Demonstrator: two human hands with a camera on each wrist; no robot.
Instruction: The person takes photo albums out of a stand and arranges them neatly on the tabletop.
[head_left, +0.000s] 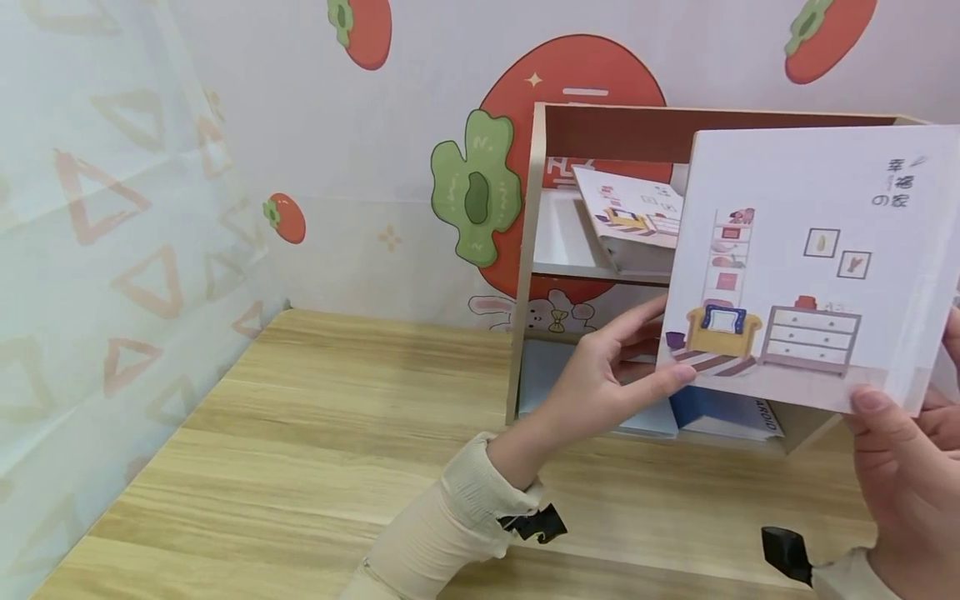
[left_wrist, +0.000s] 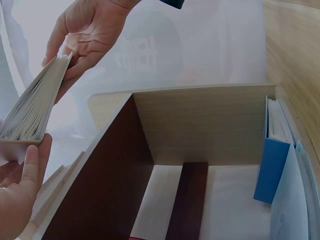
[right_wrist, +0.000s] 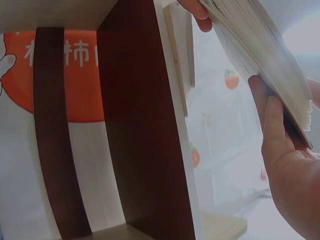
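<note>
Both hands hold a white photo album (head_left: 795, 175) up in front of the shelf, its cover printed with an armchair and a chest of drawers. My left hand (head_left: 573, 387) grips its left edge, thumb on the cover and fingers behind. My right hand (head_left: 911, 475) pinches the lower right corner, thumb in front. The album's page edges (left_wrist: 37, 107) appear fanned in the left wrist view. A similar white album (head_left: 637, 212) lies tilted on the upper shelf, partly hidden by the held one.
A small wooden shelf unit (head_left: 527, 250) stands on the wood-grain table (head_left: 300, 433) against the wall. Its lower compartment holds a blue book (head_left: 716, 412) and a light blue one (head_left: 551, 375). The patterned wall (head_left: 360, 167) bounds the back.
</note>
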